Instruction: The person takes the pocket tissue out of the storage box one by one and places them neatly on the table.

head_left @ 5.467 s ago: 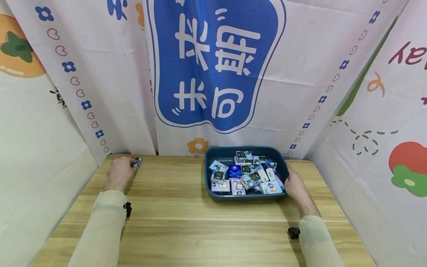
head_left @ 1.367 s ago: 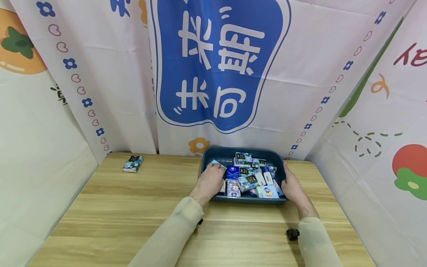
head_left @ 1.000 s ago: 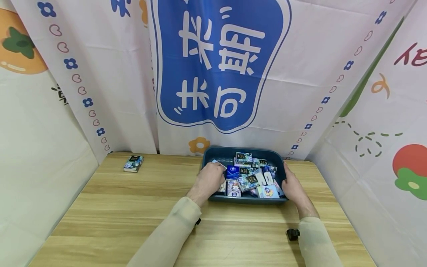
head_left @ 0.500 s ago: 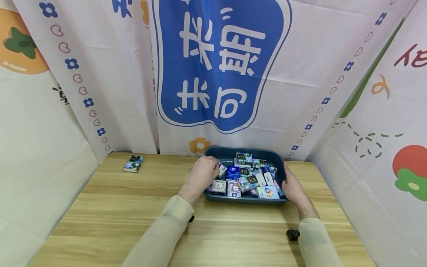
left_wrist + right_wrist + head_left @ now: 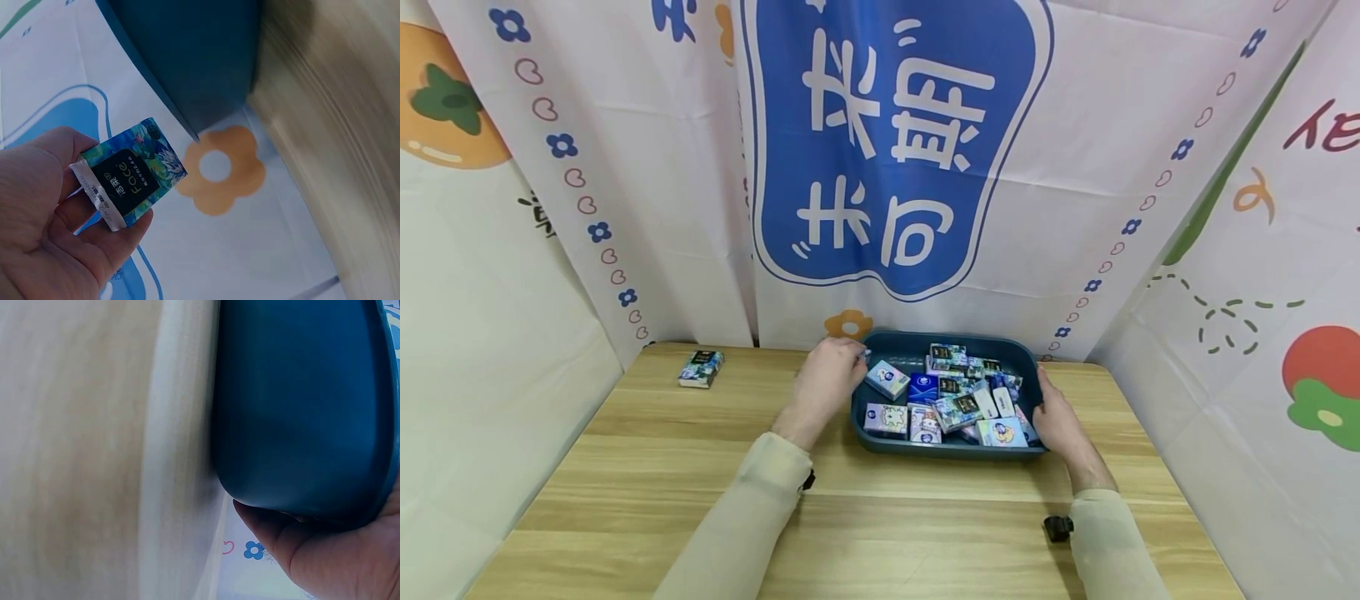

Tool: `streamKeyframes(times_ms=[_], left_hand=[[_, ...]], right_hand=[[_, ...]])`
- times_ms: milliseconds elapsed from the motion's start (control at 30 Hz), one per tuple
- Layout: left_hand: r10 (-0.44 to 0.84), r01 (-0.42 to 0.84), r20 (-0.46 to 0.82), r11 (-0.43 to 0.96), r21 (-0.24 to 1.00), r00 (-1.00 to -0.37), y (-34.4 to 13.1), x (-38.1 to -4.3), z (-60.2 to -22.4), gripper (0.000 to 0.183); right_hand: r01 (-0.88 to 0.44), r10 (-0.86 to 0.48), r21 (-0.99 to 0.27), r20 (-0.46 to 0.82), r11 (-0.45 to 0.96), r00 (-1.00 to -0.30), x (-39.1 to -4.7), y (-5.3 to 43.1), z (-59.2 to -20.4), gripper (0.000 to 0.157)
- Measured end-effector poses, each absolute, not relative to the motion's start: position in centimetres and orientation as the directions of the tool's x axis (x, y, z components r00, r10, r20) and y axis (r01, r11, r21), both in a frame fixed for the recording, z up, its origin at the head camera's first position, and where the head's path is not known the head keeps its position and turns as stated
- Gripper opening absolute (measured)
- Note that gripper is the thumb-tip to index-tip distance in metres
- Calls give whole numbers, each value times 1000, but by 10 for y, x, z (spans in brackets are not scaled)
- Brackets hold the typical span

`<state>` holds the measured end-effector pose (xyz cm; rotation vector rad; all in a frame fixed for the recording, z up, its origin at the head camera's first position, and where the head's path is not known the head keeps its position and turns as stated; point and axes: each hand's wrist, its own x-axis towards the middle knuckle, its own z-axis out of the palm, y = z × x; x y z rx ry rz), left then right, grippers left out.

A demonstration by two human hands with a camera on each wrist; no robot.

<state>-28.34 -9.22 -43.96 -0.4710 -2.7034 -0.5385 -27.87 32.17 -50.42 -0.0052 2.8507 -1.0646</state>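
Observation:
My left hand [image 5: 820, 385] pinches a small tissue pack [image 5: 150, 156] between thumb and fingers, just outside the left end of a dark teal plastic bin [image 5: 951, 450]. The left wrist view shows its blue-green floral wrapper and black "Face" label. My right hand [image 5: 1063, 421] grips the bin's right end, its thumb and fingers on the wall, as the right wrist view shows. Inside the bin lie several tissue packs, among them a light blue one [image 5: 887, 379], a dark blue one [image 5: 923, 387] and a white cartoon one [image 5: 886, 419]. Some are partly hidden under others.
Another floral tissue pack [image 5: 701, 368] lies alone at the table's back left corner. The wooden table [image 5: 880, 533] ends at the back against a hanging printed cloth [image 5: 692, 233]. Cloth panels also stand along the left and right sides.
Earlier my left hand let go of a floral pack at the table's back left, then reached into the bin. It has since lifted another pack out leftward over the rim. My right hand stays put.

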Motion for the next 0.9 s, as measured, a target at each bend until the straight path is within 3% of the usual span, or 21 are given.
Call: streamKeyframes(times_ms=[533, 900], left_hand=[[151, 277, 347, 894, 351, -926, -153, -302, -457, 20], [72, 179, 254, 886, 428, -964, -194, -306, -470, 28]], right_hand=[[23, -43, -656, -85, 754, -995, -279, 323, -505, 80], [21, -41, -656, -78, 755, -996, -279, 323, -506, 79]])
